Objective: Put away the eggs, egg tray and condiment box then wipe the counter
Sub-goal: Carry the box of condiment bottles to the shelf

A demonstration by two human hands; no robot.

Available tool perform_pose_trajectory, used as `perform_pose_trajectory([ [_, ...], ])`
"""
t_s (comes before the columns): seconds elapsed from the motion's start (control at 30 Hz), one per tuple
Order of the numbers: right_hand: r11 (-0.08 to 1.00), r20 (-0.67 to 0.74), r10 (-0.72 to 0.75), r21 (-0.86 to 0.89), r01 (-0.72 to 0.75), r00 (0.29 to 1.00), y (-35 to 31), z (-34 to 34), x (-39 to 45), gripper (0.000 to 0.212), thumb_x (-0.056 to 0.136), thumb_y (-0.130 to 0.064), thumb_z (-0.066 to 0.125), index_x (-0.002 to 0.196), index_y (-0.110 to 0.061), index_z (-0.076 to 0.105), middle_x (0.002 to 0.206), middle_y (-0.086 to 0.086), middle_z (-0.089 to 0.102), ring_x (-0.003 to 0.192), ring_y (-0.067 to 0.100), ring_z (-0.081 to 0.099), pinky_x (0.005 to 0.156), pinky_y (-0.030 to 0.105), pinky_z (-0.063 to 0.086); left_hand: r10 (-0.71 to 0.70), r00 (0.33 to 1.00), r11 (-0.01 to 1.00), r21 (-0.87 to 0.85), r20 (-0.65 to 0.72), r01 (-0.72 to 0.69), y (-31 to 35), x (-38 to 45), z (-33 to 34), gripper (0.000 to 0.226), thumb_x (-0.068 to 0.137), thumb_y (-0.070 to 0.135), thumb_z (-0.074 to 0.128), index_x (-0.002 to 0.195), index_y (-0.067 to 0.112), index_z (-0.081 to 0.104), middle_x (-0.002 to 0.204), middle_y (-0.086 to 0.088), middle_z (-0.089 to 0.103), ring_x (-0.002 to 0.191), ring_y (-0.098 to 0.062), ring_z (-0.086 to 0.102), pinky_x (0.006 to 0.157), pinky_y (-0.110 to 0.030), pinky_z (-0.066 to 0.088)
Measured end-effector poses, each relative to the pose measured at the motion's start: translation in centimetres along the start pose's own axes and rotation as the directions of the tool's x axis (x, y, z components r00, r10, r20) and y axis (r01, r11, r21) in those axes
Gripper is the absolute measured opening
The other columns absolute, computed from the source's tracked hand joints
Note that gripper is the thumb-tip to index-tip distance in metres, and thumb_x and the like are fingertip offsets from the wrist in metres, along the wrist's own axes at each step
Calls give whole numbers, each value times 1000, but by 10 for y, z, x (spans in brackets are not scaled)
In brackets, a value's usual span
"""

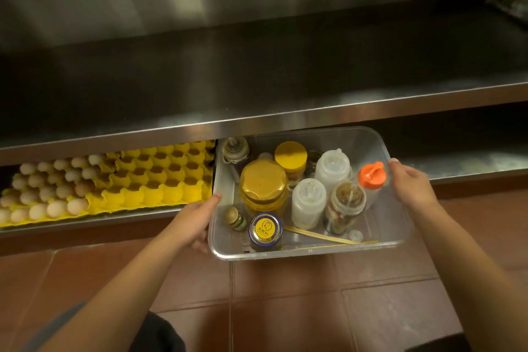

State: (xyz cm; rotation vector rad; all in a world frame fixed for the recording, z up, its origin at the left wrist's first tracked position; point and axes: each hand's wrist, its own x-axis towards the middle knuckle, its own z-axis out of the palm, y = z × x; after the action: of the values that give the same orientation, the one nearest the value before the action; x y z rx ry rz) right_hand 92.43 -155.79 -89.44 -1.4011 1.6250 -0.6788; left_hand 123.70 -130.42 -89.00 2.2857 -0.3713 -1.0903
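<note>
Clear plastic makes up the condiment box [380, 226], and a person holds it by its two short sides. The left hand [194, 223] grips the left wall, with the thumb lying along the top edge and the fingers curled under the bottom. The right hand [411, 183] grips the right wall near the far corner, with the thumb on the rim. The far end of the box is tucked under the steel table [257, 120], and the near end sticks out above the red floor tiles [285, 308].

Inside the box stand jars and bottles. There are two jars with gold lids [263, 180], two white squeeze bottles [308, 200], a bottle with an orange cap [371, 174], and a jar with a blue and yellow lid [265, 228]. Thin wooden sticks [320, 236] lie flat on the bottom.

Just beside the box, to the left, a yellow egg tray [160, 177] sits on the low shelf [85, 224] under the table. Pale eggs [51, 188] fill its left part, and the cups on its right part hold none.
</note>
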Motion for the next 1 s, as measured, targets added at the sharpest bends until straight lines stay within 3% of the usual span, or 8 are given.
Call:
perform_pose_trajectory([
  [0.1, 1000, 12, 27, 11, -27, 1000, -4, -1, -2, 58, 99, -46, 48, 113, 8, 61, 118, 30, 61, 110, 41, 56, 99, 48, 43, -82, 973, 996, -4, 215, 85, -11, -12, -2, 68, 93, 72, 35, 110, 13, 64, 84, -20, 76, 67, -36, 74, 49, -38, 58],
  [0.2, 999, 39, 23, 29, -24, 999, -5, -3, -4, 59, 99, -45, 49, 116, 10, 60, 119, 30, 61, 109, 39, 56, 98, 47, 44, -40, 988, 996, -72, 147, 52, -4, -17, 3, 60, 99, 62, 35, 111, 7, 58, 74, -27, 72, 58, -38, 72, 44, -39, 59],
  [0.3, 995, 90, 15, 97, -24, 996, 1, -9, -7, 55, 100, -39, 52, 109, 15, 61, 89, 21, 66, 80, 27, 63, 73, 33, 49, 4, 999, 999, -39, 52, -2, 5, -19, 11, 55, 103, 56, 32, 111, 5, 53, 67, -34, 67, 44, -36, 67, 34, -36, 53],
  [0.37, 977, 171, 39, 200, -73, 985, 6, -18, -11, 36, 101, -29, 53, 97, 5, 66, 72, 9, 62, 63, 17, 57, 53, 19, 47, -3, 999, 999, -36, 33, 4, 8, -19, 13, 58, 104, 54, 32, 120, 2, 52, 71, -39, 66, 41, -34, 64, 33, -35, 52],
  [0.5, 908, 355, 55, 371, -195, 933, 12, -38, -15, 22, 100, -6, 47, 80, -4, 57, 60, 7, 52, 43, 6, 54, 41, 15, 45, -29, 999, 999, -43, 32, 30, 12, -21, 13, 66, 104, 54, 32, 135, -2, 46, 80, -44, 64, 40, -33, 63, 34, -36, 53],
  [0.77, 917, 621, 336, -43, -397, 709, 30, -75, -14, 30, 99, -34, 54, 98, -8, 67, 92, 13, 76, 75, 20, 74, 59, 30, 59, -60, 994, 991, -117, 94, 70, 9, -17, 8, 71, 101, 58, 37, 119, -8, 55, 60, -27, 67, 42, -33, 65, 34, -32, 51],
  [0.87, 926, 618, 300, -5, -378, 726, 30, -77, -13, 30, 99, -26, 55, 113, -2, 67, 99, 17, 75, 79, 24, 75, 59, 31, 60, -65, 991, 987, -141, 121, 82, 6, -15, 6, 73, 98, 61, 40, 113, -8, 60, 63, -24, 69, 44, -33, 66, 36, -33, 52],
  [1.0, 941, 569, 242, 59, -333, 786, 26, -72, -11, 28, 99, -26, 56, 110, -3, 68, 98, 18, 72, 75, 21, 75, 55, 29, 59, -73, 990, 983, -161, 123, 92, 4, -13, 10, 72, 97, 62, 43, 116, -5, 59, 71, -25, 70, 47, -33, 68, 38, -33, 52],
])
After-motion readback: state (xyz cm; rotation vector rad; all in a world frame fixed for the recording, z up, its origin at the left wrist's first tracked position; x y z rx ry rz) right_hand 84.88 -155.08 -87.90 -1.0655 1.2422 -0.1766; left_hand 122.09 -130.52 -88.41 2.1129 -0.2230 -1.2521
